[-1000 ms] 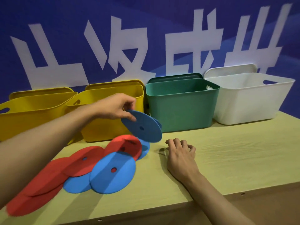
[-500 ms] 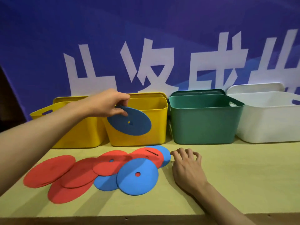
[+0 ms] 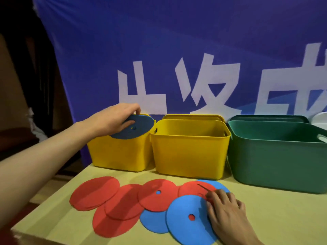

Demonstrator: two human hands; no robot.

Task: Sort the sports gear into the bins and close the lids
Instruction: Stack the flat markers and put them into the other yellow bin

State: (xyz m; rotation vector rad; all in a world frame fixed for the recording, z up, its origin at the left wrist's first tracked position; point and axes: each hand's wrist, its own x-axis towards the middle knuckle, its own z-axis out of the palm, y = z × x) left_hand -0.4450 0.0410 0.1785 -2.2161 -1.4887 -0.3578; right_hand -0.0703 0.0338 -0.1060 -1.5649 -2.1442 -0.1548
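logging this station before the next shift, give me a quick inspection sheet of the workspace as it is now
surface: pale wood table.
job's things: left hand holds blue disc over left yellow bin; second yellow bin, green bin open; red discs and blue discs overlap on table.
clutter: nothing seen.
grips: right hand rests on the discs.
cables: nothing seen.
surroundings: blue banner behind.

My left hand (image 3: pixel 113 121) pinches a blue disc (image 3: pixel 134 128) over the leftmost yellow bin (image 3: pixel 120 154). Right hand (image 3: pixel 225 209) rests on red & blue discs (image 3: pixel 159 200) spread across the worktop (image 3: pixel 274 218).
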